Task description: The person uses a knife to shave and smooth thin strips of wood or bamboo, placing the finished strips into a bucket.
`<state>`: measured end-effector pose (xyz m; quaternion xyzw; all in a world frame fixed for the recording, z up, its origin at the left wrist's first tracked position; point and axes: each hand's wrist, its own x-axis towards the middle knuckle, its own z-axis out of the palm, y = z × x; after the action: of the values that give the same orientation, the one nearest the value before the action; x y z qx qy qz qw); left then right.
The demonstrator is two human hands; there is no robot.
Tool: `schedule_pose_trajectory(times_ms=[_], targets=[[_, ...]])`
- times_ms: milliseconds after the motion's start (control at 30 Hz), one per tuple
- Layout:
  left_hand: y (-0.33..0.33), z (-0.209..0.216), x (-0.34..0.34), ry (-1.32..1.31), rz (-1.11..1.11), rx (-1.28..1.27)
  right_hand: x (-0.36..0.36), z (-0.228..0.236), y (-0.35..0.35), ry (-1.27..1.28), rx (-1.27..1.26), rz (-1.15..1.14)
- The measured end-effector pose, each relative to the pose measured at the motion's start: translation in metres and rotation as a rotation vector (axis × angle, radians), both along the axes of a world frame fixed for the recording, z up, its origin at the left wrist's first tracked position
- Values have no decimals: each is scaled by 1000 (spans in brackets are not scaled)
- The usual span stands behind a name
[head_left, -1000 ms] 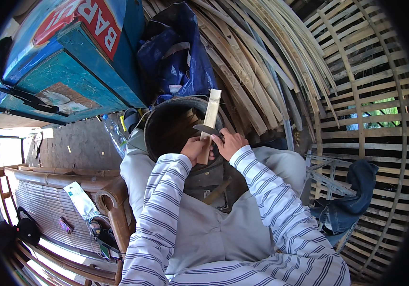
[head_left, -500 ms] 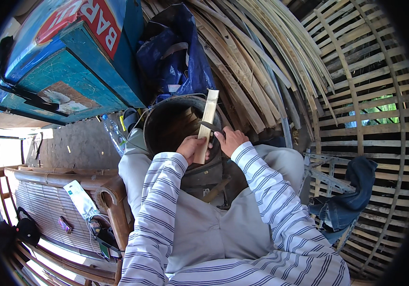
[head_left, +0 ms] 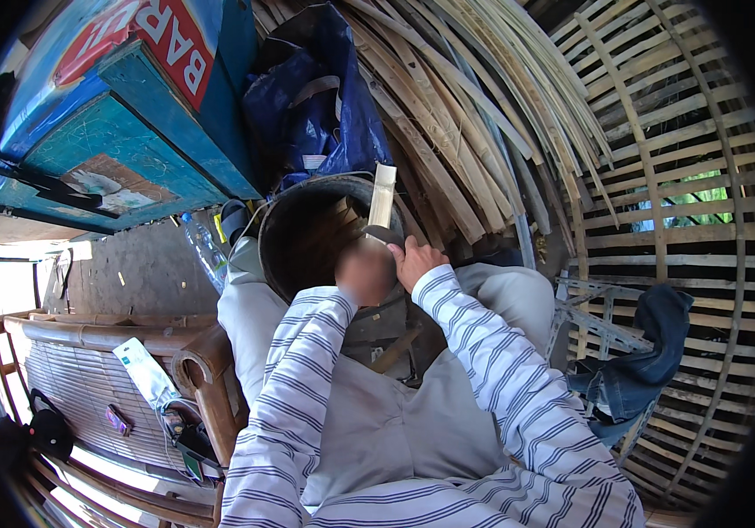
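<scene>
Together, the left hand [head_left: 365, 273] and right hand [head_left: 414, 261] grasp a pale bamboo strip [head_left: 383, 195] upright over the dark bucket [head_left: 294, 233] rim.

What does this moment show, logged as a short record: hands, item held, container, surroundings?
left hand: left hand, blurred, at the lower end of the bamboo strip
right hand: right hand beside it, on a dark blade-like tool; exact grip cannot be told
held item: pale flat strip, standing upright
container: dark round bucket at the knees, under the hands
behind: stack of long bamboo slats, blue bag
left side: clear plastic bottle, bamboo bench
right side: dark blue cloth on woven lattice
</scene>
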<state>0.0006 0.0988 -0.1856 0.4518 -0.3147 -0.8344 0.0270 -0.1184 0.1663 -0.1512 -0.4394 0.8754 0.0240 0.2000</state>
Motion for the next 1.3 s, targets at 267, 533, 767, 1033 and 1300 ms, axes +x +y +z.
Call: schedule_pose_trajectory(times_ms=[267,533,767,1033,1300], targets=[[9,9,7,89,23,136,-26,-10,-27,18,16,-139],[-1,14,6,136,85,208,-61,-6,-40,7,116,-169],[-14,8,15,49,20,164,-17,15,-6,34,111,54],[8,16,2,-90,-40,-48,-45,2,-31,79,137,-40],[19,15,-7,-172,-18,-215,-54,-13,-37,65,139,-108]])
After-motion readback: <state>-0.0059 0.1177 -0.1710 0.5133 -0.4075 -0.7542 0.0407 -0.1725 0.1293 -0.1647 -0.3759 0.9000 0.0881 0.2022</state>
